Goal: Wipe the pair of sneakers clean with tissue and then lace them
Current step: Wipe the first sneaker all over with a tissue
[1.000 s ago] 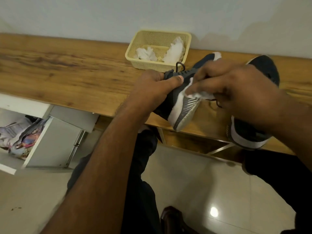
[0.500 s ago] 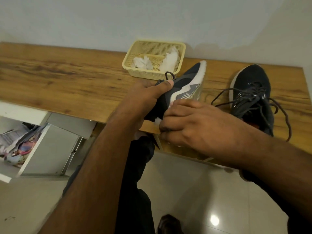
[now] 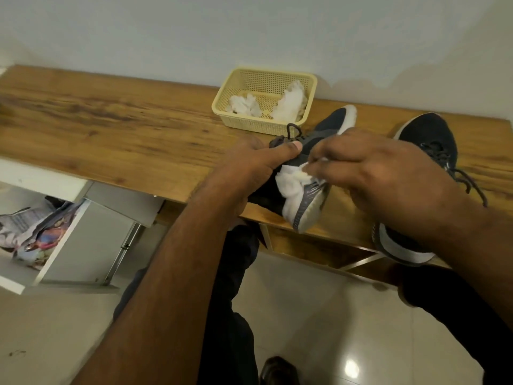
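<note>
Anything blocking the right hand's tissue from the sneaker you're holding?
Nothing visible does. The right hand pinches the tissue against the side of the held sneaker, which the left hand grips.

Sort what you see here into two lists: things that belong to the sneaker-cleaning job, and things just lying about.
Belongs to the job:
left hand
right hand
held sneaker
tissue wad
second sneaker
yellow basket of spare tissues

Just lying about:
open drawer
papers inside it
wooden table, only the work surface
</note>
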